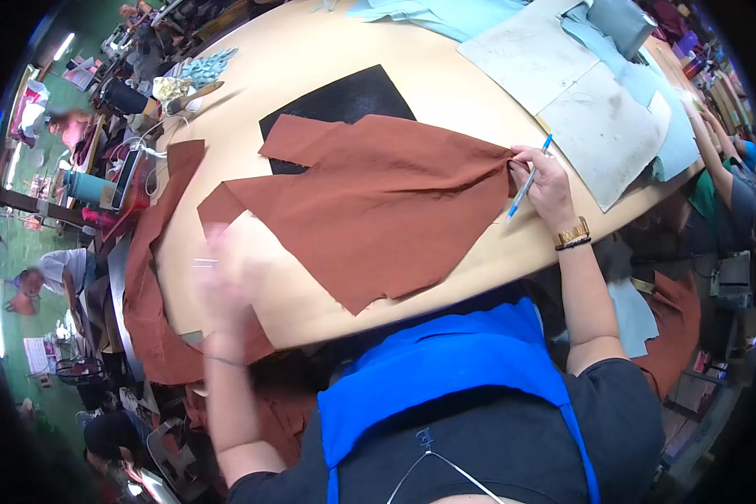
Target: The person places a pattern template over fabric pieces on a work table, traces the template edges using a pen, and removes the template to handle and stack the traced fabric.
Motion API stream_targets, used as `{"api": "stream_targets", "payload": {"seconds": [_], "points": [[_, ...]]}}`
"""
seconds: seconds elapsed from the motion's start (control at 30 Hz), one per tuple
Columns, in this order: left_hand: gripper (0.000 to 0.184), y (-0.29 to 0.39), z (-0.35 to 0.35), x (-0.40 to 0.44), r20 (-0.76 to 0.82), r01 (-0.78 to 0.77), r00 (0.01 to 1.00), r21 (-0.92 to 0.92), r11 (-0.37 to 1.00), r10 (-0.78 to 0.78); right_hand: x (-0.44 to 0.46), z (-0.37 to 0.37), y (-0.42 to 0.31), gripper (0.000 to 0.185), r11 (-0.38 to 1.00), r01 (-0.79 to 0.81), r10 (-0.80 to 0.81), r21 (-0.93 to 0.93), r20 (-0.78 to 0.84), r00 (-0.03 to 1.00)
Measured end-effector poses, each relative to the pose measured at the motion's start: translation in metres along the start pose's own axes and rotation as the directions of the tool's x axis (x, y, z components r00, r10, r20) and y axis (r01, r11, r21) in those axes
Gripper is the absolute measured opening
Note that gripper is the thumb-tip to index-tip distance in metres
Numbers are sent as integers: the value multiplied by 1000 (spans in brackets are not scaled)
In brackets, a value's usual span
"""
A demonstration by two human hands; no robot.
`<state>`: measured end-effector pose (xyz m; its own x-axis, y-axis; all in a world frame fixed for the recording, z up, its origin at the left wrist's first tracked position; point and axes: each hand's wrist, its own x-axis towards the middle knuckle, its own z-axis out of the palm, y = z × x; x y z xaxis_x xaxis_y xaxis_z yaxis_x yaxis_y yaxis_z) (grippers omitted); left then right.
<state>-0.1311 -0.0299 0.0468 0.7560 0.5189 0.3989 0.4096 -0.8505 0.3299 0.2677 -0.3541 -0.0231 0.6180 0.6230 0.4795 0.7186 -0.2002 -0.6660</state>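
Observation:
A cut piece of rust-brown fabric lies spread over the table, with a few folds running toward its right corner. My right hand pinches that corner and also has a blue pen between its fingers. At the left, my left hand is smeared by motion near the fabric's left end, so its fingers cannot be made out. Under the fabric's upper edge sits a black sheet, partly covered.
More brown fabric hangs along the table's left edge. Pale panels and light-blue cloth lie at the back right of the table. A brush rests at the left. Other people are around the table's sides.

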Motion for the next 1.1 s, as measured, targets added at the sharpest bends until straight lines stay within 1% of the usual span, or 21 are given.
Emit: {"api": "stream_targets", "payload": {"seconds": [0.07, 0.2, 0.3, 0.33, 0.37, 0.43, 0.5, 0.57, 0.6, 0.63, 0.7, 0.73, 0.77, 0.83, 0.87, 0.9, 0.93, 0.97, 1.03, 1.07, 1.1], "points": [[66, 100, 44, -13, 262, -180, 944, -92, 979, 199, 4, -1, -1, 13, 997, 25, -25, 69, -8, 1000], [31, 124, 103, -47, 220, -188, 951, -140, 972, 215, 17, -16, -6, 12, 998, 59, -59, 33, 0, 998], [19, 103, 98, -48, 226, 87, 974, -371, 924, -1, 20, -27, -19, 12, 901, 5, 19, 434, -51, 998], [16, 99, 89, -47, 184, 189, 977, -515, 836, -108, 22, -40, -31, 12, 901, -40, 55, 432, -21, 998], [15, 96, 76, -45, 155, 264, 964, -651, 712, -216, 31, -48, -34, 10, 918, 130, -104, 373, -90, 990], [9, 86, 38, -31, -2, 111, 978, -841, 530, -208, 41, -71, -78, 8, 854, 28, 6, 520, -65, 998], [6, 77, -19, 4, -106, -15, 991, -681, 732, -78, 58, -93, -110, 6, 844, 35, -9, 534, -50, 999], [17, 68, -55, 53, -16, 62, 995, -666, 744, -97, 83, -111, -135, 2, 929, 35, -42, 368, 13, 999], [22, 55, -60, 81, 36, 113, 993, -536, 836, -111, 100, -107, -147, 4, 954, -123, 113, 273, 51, 992], [28, 41, -65, 113, 85, 157, 987, -393, 906, -134, 124, -102, -144, 9, 957, -124, 80, 261, 171, 982], [29, -5, -45, 172, 57, -127, 989, -149, 981, 137, 175, -78, -132, 22, 972, -148, 72, 182, 372, 925], [30, -20, -33, 195, 111, -28, 992, -203, 979, 51, 199, -57, -120, 26, 994, -37, 0, 104, 337, 941], [32, -30, -23, 217, 170, 75, 985, -252, 965, -32, 231, -35, -89, 27, 980, -79, -3, 184, 409, 913], [35, -39, -19, 261, 129, 100, 985, 103, 990, -113, 268, -3, -85, 25, 967, -154, 77, 201, 346, 935], [36, -43, -23, 282, -19, 62, 998, 132, 989, -60, 279, 5, -97, 24, 954, -163, 95, 251, 263, 960], [36, -46, -26, 300, -161, 31, 987, 166, 986, -4, 301, 15, -87, 24, 912, -72, 9, 403, 157, 987], [35, -44, -34, 319, -334, 34, 943, 67, 997, -10, 315, 13, -90, 24, 925, 65, -69, 375, -2, 998], [33, -37, -49, 331, -493, 20, 870, -32, 999, -33, 327, 9, -95, 24, 926, 193, -149, 325, -157, 976], [25, -14, -83, 332, -657, -68, 754, -55, 996, 15, 353, -4, -85, 25, 817, 538, -430, 208, -402, 809], [24, -20, -94, 329, -705, -281, 680, 5, 960, 203, 322, -21, -112, 29, 674, 485, -419, 557, -252, 872], [24, -27, -101, 324, -738, -478, 562, 77, 875, 372, 299, -27, -133, 27, 711, 346, -211, 612, -284, 935]]}}
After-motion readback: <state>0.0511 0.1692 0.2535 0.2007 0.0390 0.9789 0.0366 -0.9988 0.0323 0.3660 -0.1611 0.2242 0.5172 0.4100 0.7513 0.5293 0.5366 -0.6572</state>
